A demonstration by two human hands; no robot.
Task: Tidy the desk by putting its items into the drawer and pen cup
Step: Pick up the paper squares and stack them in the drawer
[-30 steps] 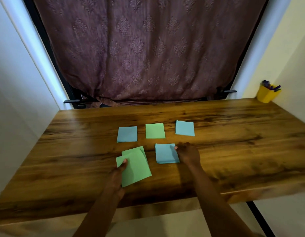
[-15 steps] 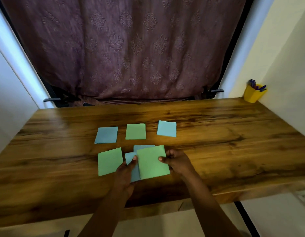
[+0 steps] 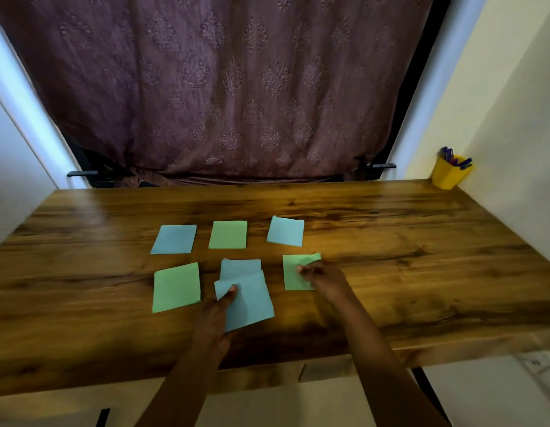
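Observation:
Several square paper notes lie on the wooden desk (image 3: 406, 272). The back row holds a blue note (image 3: 174, 239), a green note (image 3: 228, 234) and another blue note (image 3: 286, 231). Nearer me lie a green note (image 3: 176, 287) on the left and a blue note (image 3: 240, 268) in the middle. My left hand (image 3: 216, 315) holds a blue note (image 3: 252, 303) with the thumb on top, overlapping the middle one. My right hand (image 3: 323, 280) rests its fingertips on a green note (image 3: 293, 274) at the right. A yellow pen cup (image 3: 449, 174) with pens stands at the far right corner.
A brown patterned curtain (image 3: 221, 87) hangs behind the desk. Pale walls close in on both sides. The desk's front edge (image 3: 267, 374) runs just below my forearms; no drawer shows.
The green note that both hands held in the middle now lies at the right under my right hand. My left hand now holds a blue note alone.

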